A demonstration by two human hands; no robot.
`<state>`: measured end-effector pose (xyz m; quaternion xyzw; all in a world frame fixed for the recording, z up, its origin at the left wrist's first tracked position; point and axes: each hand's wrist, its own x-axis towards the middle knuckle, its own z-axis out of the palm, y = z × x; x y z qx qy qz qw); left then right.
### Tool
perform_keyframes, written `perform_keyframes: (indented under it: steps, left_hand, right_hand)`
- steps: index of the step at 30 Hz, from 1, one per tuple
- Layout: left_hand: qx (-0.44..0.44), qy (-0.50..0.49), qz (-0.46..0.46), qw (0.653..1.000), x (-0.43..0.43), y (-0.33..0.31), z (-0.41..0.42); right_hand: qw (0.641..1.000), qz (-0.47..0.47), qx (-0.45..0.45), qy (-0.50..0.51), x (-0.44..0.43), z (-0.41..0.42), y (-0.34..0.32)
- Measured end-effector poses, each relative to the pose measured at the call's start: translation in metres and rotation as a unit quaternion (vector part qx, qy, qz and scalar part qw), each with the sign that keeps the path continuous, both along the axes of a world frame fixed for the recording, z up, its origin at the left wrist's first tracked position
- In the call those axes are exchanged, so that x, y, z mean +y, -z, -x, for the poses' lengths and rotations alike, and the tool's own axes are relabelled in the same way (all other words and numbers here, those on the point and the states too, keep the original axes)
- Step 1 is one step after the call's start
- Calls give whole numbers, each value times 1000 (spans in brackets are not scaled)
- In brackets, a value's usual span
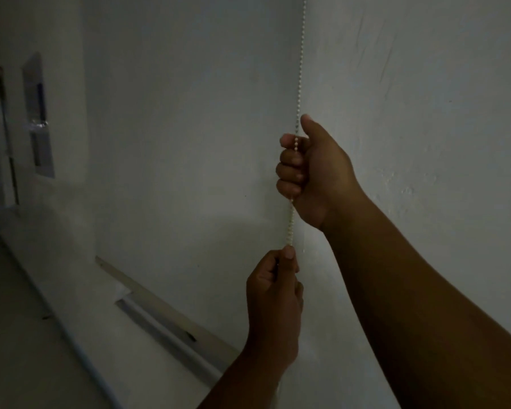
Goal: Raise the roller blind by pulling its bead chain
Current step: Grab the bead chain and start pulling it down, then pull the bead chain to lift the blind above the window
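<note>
Blind: the pale grey fabric roller blind (189,128) hangs flat, filling the area left of the white plastic bead chain; its bottom bar (165,305) slants down low, left of the chain and beside the lower hand.
Wall: the white rough-plastered wall (425,98) lies right of the bead chain, with faint scuff marks high up.
Sill: a pale ledge (56,290) runs below the blind's bottom bar, well left of the chain.
Right hand: the right hand (310,169) is the higher one, closed in a fist around the bead chain, thumb up alongside it (the beads cross the curled fingers (289,163) and come out under the fist).
Left hand: the left hand (273,293) sits directly below the right one on the same chain, thumb and forefinger pinching it at the top of the hand, other fingers curled in.
Chain: the bead chain (300,69) drops from the top edge, along the blind's right edge, straight between the two hands; below the left hand it cannot be made out.
</note>
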<state>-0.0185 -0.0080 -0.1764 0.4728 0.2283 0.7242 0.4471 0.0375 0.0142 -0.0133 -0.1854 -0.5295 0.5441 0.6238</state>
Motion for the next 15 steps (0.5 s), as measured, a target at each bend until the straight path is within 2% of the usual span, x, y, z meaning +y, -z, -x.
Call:
perform_keyframes:
  steps: [2, 9, 15]
  left_hand:
    - [5, 15, 3, 1000, 0, 3, -1]
    - [-6, 101, 33, 994, 3, 22, 1]
    - [-5, 160, 60, 985, 1, 37, 6]
  right_hand:
    - [1000, -12, 0, 22, -2, 1, 2]
    - [978, -51, 28, 198, -8, 12, 30]
    - [959, -95, -18, 266, -14, 14, 58]
